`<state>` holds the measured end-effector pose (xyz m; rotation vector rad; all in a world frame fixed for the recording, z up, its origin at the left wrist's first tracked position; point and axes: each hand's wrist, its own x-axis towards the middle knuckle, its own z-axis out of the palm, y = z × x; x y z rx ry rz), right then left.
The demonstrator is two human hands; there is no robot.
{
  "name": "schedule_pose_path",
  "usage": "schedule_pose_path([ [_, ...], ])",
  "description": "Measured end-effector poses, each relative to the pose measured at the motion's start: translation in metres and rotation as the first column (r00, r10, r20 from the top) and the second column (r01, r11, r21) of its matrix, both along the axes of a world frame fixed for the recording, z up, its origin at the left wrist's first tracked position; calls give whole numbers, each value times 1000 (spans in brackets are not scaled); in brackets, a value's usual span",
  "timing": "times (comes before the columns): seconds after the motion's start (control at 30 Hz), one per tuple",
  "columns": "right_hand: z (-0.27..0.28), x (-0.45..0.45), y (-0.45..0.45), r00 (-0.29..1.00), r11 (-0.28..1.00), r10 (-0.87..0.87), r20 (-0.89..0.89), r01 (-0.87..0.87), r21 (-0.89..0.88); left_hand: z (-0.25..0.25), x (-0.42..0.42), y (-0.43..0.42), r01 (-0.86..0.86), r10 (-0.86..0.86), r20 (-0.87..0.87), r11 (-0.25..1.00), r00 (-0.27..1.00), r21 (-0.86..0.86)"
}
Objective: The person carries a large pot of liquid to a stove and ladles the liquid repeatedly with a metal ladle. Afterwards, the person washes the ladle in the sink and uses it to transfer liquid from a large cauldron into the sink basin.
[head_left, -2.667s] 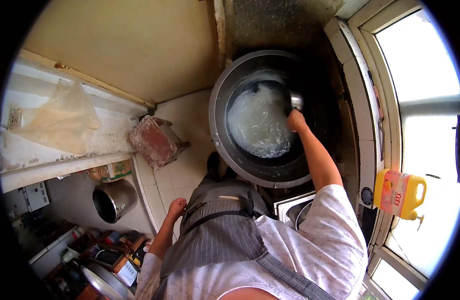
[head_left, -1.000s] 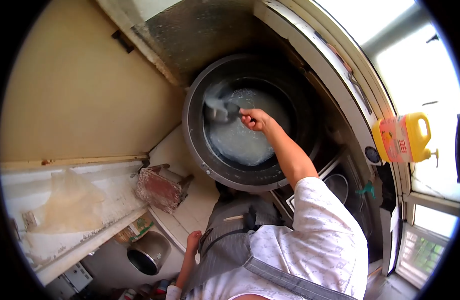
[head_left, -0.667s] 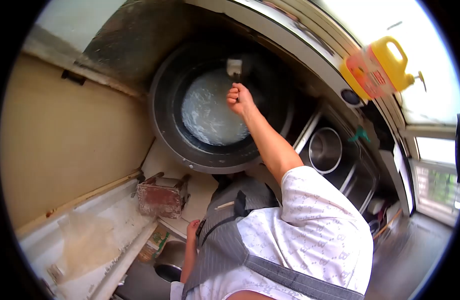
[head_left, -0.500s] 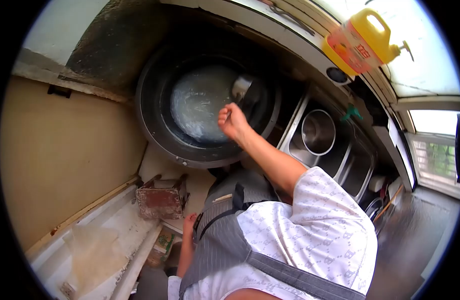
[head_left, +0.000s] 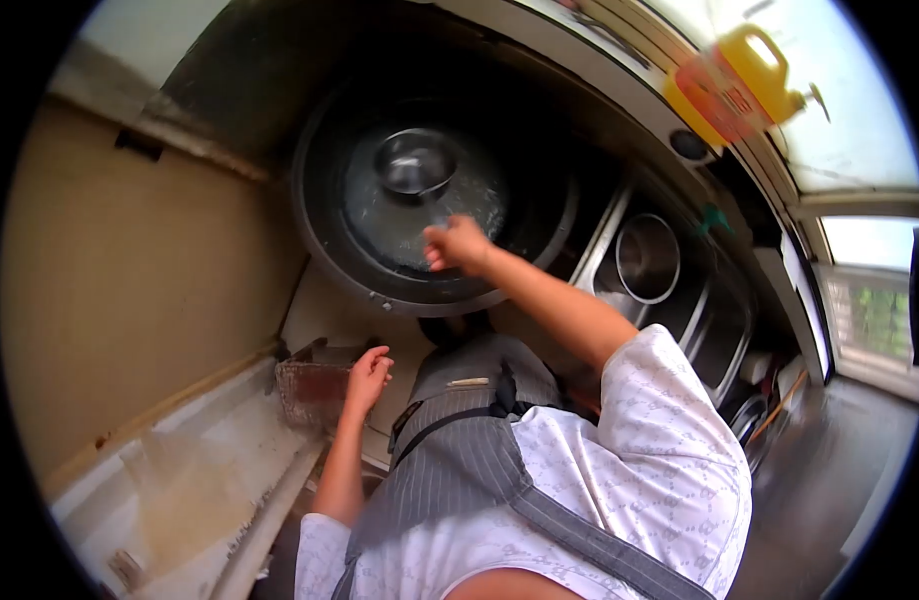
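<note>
My right hand [head_left: 460, 245] is closed around the handle of a round metal ladle [head_left: 417, 160]. The ladle's bowl is over the cloudy water in a large dark basin [head_left: 350, 272]; whether it touches the water I cannot tell. My left hand [head_left: 370, 374] hangs by my left hip with loosely bent fingers and nothing in it. It is in front of a worn reddish-brown stool [head_left: 310, 388], apart from the basin.
A metal sink [head_left: 590, 262] with a steel pot [head_left: 648, 259] stands right of the basin. A yellow pump bottle [head_left: 725, 90] is on the ledge at upper right. A dirty white trough [head_left: 195, 490] runs along the lower left, beside a tan panel [head_left: 150, 290].
The ladle has swung from the basin's right side leftward, its bowl now showing round. My left hand has come up from beside my hip. The view has shifted slightly.
</note>
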<state>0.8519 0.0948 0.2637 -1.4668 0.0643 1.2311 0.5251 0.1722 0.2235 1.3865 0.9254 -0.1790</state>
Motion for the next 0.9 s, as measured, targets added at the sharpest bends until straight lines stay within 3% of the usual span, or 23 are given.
schedule_pose_path([
  [0.07,-11,48,8,878,896,334,342,-183,-404,-12,-22,-6,-18,19,-33,999,999,38],
  [0.1,-26,70,3,520,748,633,573,-223,-625,-17,-36,-10,5,-1,-67,998,998,66],
  [0.13,-96,100,-2,259,717,677,689,-17,-697,-20,-49,-14,-32,38,-71,997,997,77],
  [0.2,-85,123,-11,184,545,822,538,17,-838,-25,-76,-28,14,0,-134,995,991,102],
  [0.27,-97,132,-28,29,536,842,538,62,-842,-29,-101,-40,-20,40,-173,993,984,114],
  [0.33,-93,128,-36,73,514,854,515,34,-857,-34,-121,-54,-107,106,-270,994,957,8],
  [0.47,-68,101,-38,25,316,946,323,-291,-903,-45,-140,-80,-184,176,-304,983,936,2],
  [0.53,-27,75,-11,256,247,958,130,-498,-831,-48,-138,-85,-212,202,-292,977,935,-4],
  [0.6,-20,61,11,389,280,920,35,-594,-754,-53,-136,-87,-230,219,-286,973,933,-8],
  [0.63,-21,60,21,378,273,925,37,-594,-757,-57,-134,-86,-230,222,-276,973,935,3],
  [0.7,-27,62,46,478,373,877,-40,-732,-569,-61,-130,-85,-239,234,-270,971,934,14],
  [0.77,-11,70,72,631,543,773,-69,-714,-442,-61,-126,-81,-330,321,-235,944,918,-2],
  [0.87,-51,104,100,847,789,529,-51,-512,-339,-57,-127,-77,-370,354,-235,928,905,-28],
  [0.9,-42,106,105,876,819,480,36,-433,-375,-55,-129,-77,-373,357,-238,927,903,-25],
])
